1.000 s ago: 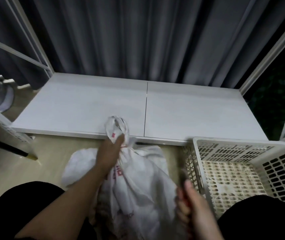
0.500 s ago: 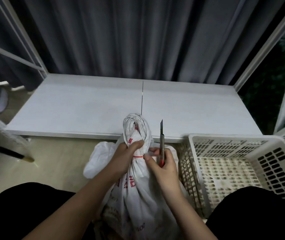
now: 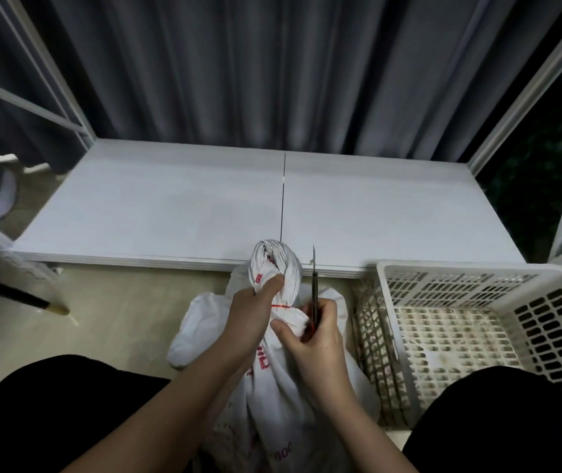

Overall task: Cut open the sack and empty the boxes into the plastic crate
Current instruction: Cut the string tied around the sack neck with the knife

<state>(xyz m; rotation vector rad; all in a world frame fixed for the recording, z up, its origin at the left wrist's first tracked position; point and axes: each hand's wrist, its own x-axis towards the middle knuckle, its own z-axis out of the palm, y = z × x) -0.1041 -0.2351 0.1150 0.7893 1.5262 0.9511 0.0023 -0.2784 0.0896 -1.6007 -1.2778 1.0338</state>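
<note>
On the floor before the white platform, my left hand now grips the sack neck while my right hand, newly risen, pinches the utility knife beside the red tie, ready to cut.

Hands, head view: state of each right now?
Left hand: grips the sack's twisted neck above the red tie.
Right hand: holds the utility knife, blade up, thumb on the sack.

Storage corner, maybe a stockroom: white metal shelving, grey curtain, tiled floor.
</note>
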